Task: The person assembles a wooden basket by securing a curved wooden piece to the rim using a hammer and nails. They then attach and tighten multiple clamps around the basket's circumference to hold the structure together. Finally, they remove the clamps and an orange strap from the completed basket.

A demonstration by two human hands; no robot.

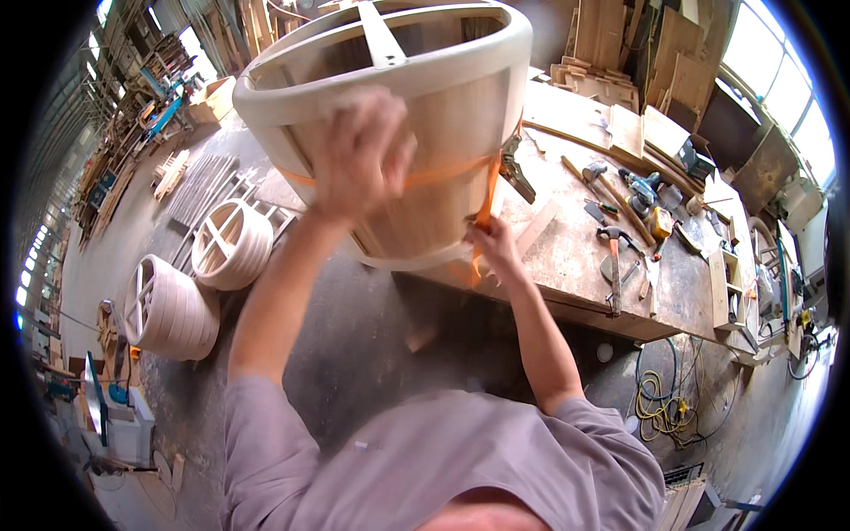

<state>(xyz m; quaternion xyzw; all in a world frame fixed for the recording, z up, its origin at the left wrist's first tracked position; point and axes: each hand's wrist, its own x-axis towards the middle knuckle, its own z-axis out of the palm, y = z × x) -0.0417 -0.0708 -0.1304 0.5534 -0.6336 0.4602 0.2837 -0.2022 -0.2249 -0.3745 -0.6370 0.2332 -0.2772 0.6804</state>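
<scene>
A large pale wooden drum-shaped frame (434,115) with a thick rounded rim and a crossbar stands at the workbench's edge. Around its middle runs an orange ratchet strap (443,171), whose metal ratchet (516,173) sits on the right side. My right hand (496,243) is closed on the loose hanging part of the strap, below the ratchet. In front of the drum's near wall is my left hand (365,155), raised and smeared by motion. Its fingers look bent, but whether it touches the wood cannot be made out.
Right of the drum, the workbench (567,274) carries a hammer (614,257), a blue power drill (642,188) and other tools. Stacked wooden rings (177,314) stand on the floor at left. A yellow cable (655,407) lies coiled below the bench. Boards (602,35) lean behind.
</scene>
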